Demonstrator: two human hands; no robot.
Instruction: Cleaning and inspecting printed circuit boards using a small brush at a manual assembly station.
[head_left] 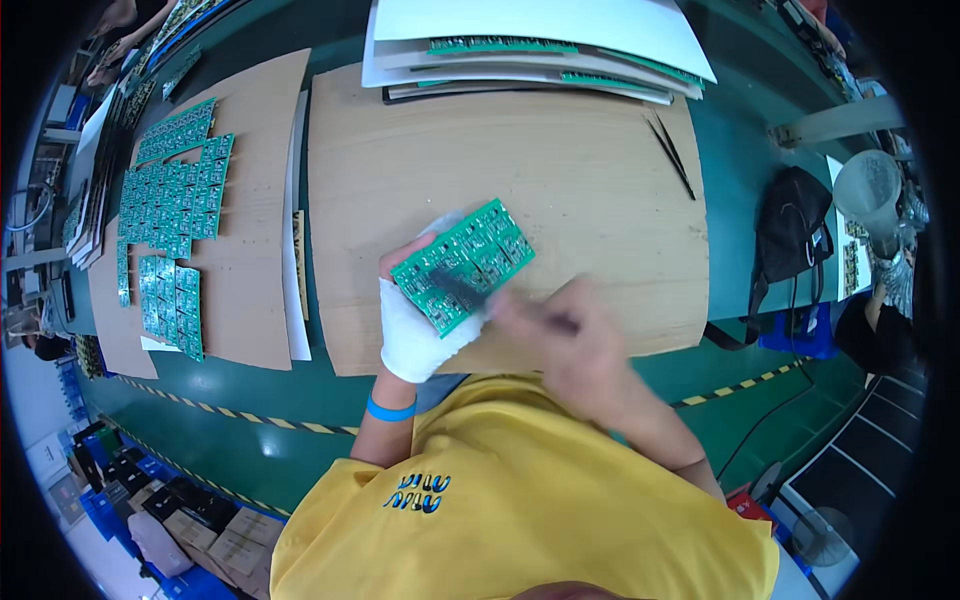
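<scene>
My left hand [415,330], in a white glove with bare fingertips, holds a green circuit board [490,245] tilted above the cardboard. Small components cover the face of the board. My right hand [580,345] is bare and blurred by motion. Its fingers are closed round a black brush [470,295], whose smeared dark head lies over the lower left part of the board. A blue band circles my left wrist.
Brown cardboard [600,220] lies under my hands. Black tweezers [672,158] rest at its far right. More circuit boards [170,200] sit on another cardboard sheet at left. Boards layered between white sheets [540,20] are stacked at the back. A black bag [793,225] is at right.
</scene>
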